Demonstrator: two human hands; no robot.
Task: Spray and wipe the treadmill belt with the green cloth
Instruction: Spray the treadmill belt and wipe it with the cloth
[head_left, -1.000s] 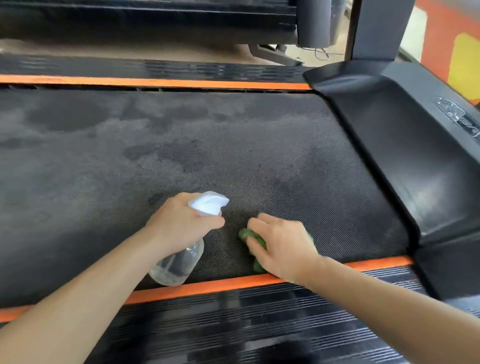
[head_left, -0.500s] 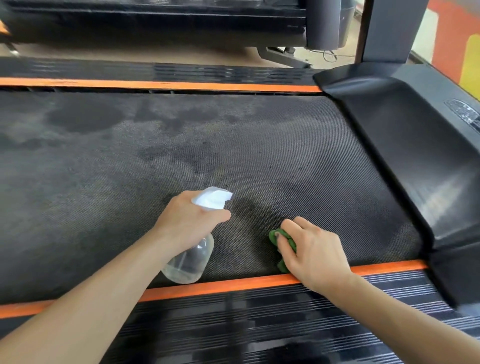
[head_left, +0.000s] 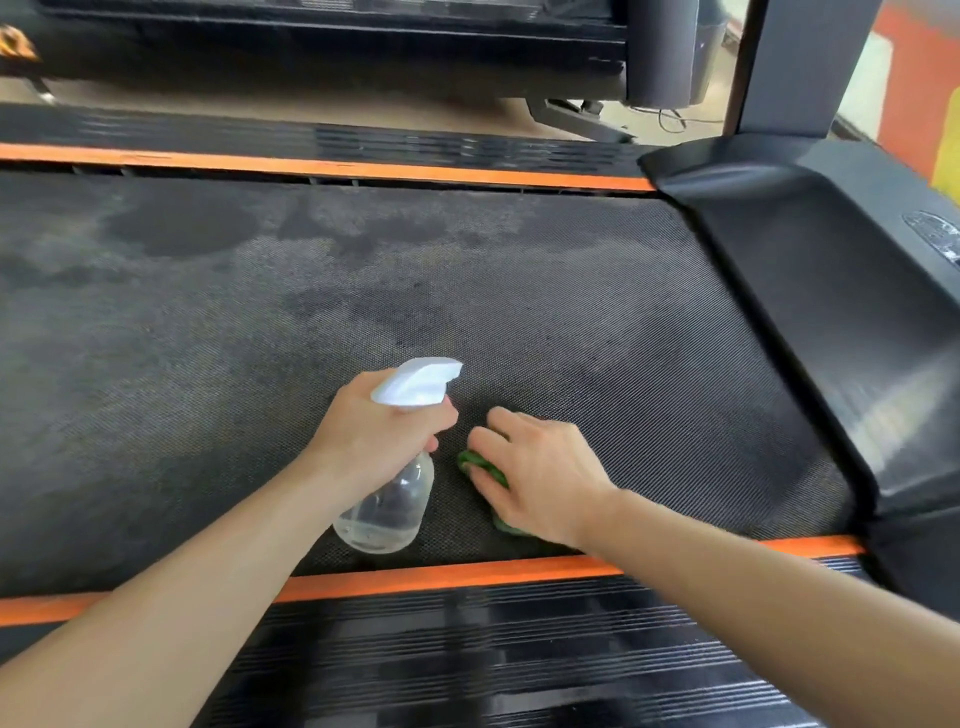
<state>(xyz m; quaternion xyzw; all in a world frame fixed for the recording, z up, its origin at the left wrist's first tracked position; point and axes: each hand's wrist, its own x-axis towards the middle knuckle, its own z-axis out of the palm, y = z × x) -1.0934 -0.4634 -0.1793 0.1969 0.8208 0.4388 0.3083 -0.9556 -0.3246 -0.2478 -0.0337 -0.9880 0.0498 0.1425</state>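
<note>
The black textured treadmill belt (head_left: 545, 312) fills the middle of the view, with darker damp patches across its far half. My left hand (head_left: 379, 441) grips the neck of a clear spray bottle (head_left: 387, 506) with a white trigger head, held just above the belt near the front edge. Right beside it, my right hand (head_left: 535, 473) presses a bunched green cloth (head_left: 480, 465) flat on the belt; most of the cloth is hidden under the palm and fingers.
Orange strips (head_left: 415, 577) and ribbed black side rails (head_left: 467, 660) border the belt front and back. The glossy black motor cover (head_left: 831, 312) and an upright post (head_left: 800, 62) rise at the right. Another machine (head_left: 311, 36) stands behind.
My right hand slid the cloth to the right and then back left, ending close beside the bottle. The left hand and bottle stayed near the front edge.
</note>
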